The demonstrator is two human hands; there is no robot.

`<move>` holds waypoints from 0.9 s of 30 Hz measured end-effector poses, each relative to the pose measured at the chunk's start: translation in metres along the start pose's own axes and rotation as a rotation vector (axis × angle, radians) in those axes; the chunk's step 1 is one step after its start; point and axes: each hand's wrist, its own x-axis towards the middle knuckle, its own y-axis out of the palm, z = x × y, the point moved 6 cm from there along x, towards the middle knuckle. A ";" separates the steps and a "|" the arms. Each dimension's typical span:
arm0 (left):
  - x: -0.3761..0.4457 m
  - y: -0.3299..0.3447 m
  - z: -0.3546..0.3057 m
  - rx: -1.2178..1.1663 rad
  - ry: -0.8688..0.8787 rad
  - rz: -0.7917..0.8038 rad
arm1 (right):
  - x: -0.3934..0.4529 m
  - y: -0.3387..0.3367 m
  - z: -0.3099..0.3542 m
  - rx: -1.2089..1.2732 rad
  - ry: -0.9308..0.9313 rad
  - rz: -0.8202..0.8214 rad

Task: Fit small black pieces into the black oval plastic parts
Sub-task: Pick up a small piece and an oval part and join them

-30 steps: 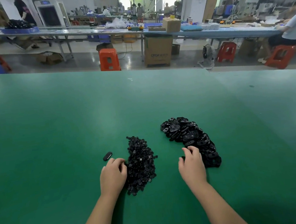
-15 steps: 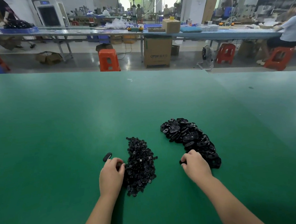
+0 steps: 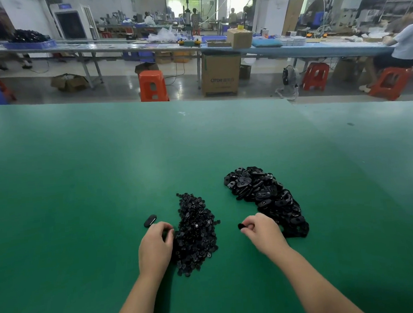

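A heap of small black pieces [image 3: 197, 232] lies on the green table [image 3: 80, 189] in front of me. To its right sprawls a heap of black oval plastic parts [image 3: 264, 196]. My left hand [image 3: 155, 248] rests at the left edge of the small-piece heap with its fingers curled into it; what they hold is hidden. My right hand [image 3: 263, 233] pinches one black oval part [image 3: 241, 226] just left of the oval heap. A single black oval part [image 3: 150, 220] lies alone on the table above my left hand.
The green table stretches far to the left, right and back. Beyond its far edge stand red stools [image 3: 153, 85], a cardboard box [image 3: 220, 74] and long workbenches [image 3: 144, 45]. A seated person [image 3: 405, 44] is at the far right.
My right hand has curled its fingers, taken one oval part from the heap's near edge and drawn it left. My left hand has stayed at the small pieces, fingers working in them.
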 end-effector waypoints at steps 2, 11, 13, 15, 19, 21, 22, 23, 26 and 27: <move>0.000 -0.001 0.000 -0.017 -0.008 -0.008 | -0.005 -0.007 0.005 0.268 0.010 -0.096; -0.002 -0.002 -0.001 -0.056 0.025 -0.046 | -0.025 0.012 0.016 1.023 0.125 -0.101; -0.002 -0.001 -0.001 -0.044 0.027 -0.044 | -0.027 0.019 0.015 1.029 0.152 -0.134; -0.001 -0.001 -0.001 -0.031 0.029 -0.032 | -0.029 0.026 0.012 1.009 0.172 -0.155; -0.001 0.000 0.001 -0.029 0.016 -0.015 | -0.035 0.036 0.008 0.959 0.192 -0.188; -0.002 -0.001 0.001 -0.037 0.014 -0.017 | -0.037 0.039 0.007 0.937 0.190 -0.204; -0.002 -0.001 0.001 -0.048 0.018 -0.020 | -0.037 0.040 0.007 0.920 0.189 -0.207; -0.002 -0.002 0.001 -0.061 0.023 -0.019 | -0.037 0.041 0.007 0.899 0.188 -0.206; -0.001 -0.003 -0.001 -0.099 0.026 0.008 | -0.035 0.041 0.008 0.870 0.167 -0.214; -0.001 -0.004 -0.001 -0.127 0.012 0.017 | -0.036 0.040 0.009 0.860 0.158 -0.218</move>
